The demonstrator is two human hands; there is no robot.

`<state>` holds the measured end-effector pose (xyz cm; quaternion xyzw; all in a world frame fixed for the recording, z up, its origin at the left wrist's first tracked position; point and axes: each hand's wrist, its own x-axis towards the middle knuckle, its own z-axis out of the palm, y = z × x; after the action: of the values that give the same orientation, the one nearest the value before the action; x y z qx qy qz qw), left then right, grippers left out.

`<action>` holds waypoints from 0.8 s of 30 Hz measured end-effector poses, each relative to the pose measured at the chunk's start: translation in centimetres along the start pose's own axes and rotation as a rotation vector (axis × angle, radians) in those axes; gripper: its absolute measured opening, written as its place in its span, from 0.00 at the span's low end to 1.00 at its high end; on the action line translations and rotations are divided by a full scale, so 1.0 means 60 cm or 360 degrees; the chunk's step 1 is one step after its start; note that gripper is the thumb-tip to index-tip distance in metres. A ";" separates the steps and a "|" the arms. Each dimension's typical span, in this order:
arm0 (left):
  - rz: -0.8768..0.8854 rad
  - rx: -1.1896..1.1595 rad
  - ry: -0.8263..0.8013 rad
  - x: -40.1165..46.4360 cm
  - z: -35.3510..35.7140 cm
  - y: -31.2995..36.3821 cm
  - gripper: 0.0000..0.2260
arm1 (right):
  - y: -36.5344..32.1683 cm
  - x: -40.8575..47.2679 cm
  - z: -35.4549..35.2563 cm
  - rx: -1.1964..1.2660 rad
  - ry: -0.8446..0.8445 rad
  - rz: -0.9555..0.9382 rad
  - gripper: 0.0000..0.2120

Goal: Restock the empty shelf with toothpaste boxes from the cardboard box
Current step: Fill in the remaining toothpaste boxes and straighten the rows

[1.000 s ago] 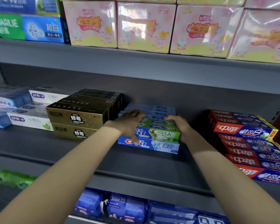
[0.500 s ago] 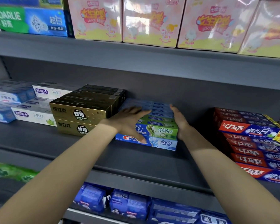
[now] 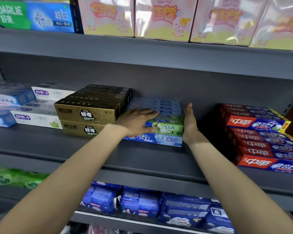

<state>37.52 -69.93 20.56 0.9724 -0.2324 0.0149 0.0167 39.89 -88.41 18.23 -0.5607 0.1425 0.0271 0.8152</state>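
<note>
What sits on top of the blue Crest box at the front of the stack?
A green box lies on the Crest box. The left hand rests flat over the stack's left part, covering what is under it.

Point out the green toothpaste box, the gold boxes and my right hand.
green toothpaste box [image 3: 167, 128]: head view, front face.
gold boxes [image 3: 86, 114]: head view, upper box's front face.
right hand [image 3: 189, 123]: head view, back of hand.

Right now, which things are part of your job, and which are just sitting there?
Part of the job:
- blue and green toothpaste stack
- left hand, flat on the stack
- right hand, flat against the stack's end
- middle shelf

Just sitting there:
- gold boxes
- red boxes
- pink packs above
- blue packs below
</note>
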 end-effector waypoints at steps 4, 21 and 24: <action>-0.0037 0.0138 0.0048 -0.007 0.007 0.007 0.42 | 0.008 -0.025 -0.033 -0.0071 -0.0100 -0.0233 0.19; -0.0052 0.0072 0.0111 -0.007 0.008 0.019 0.37 | 0.043 -0.049 -0.061 -0.0968 -0.0474 -0.0489 0.47; -0.0047 0.0078 0.0115 -0.003 0.009 0.017 0.37 | 0.039 -0.048 -0.059 -0.1128 -0.0378 -0.0483 0.50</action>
<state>36.91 -70.80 20.07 0.9747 -0.2167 0.0553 0.0016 35.93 -90.49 15.73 -0.8147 -0.0553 0.0186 0.5769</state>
